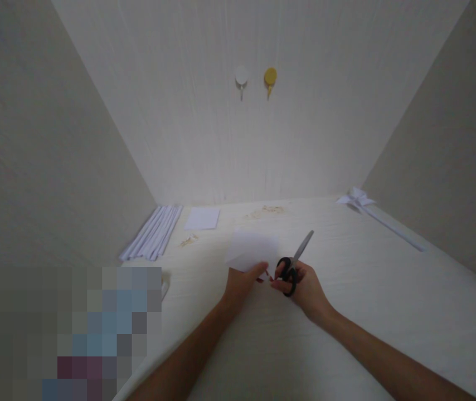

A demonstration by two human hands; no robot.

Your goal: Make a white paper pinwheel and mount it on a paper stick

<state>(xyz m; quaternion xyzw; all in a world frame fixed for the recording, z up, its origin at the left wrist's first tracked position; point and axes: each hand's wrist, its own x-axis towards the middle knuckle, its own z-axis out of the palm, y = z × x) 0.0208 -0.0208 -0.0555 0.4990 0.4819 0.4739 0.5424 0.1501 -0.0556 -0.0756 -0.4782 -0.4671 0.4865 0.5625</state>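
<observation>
My left hand (244, 284) grips a white sheet of paper (252, 248) by its near edge, thumb on top and fingers underneath. Close beside it, my right hand (305, 287) holds a pair of scissors (296, 256) with black handles. The blades point up and away to the right, clear of the paper, and look closed together. My right thumb and a fingertip come near the paper's right corner; whether they touch it I cannot tell.
Rolled white paper sticks (152, 233) lie at the left wall, with a square paper stack (202, 218) beside them. Pale small bits (273, 210) lie toward the back. A paper pinwheel-like piece (357, 199) on a stick rests at right. Two hooks, white (241, 76) and yellow (270, 76), hang on the wall.
</observation>
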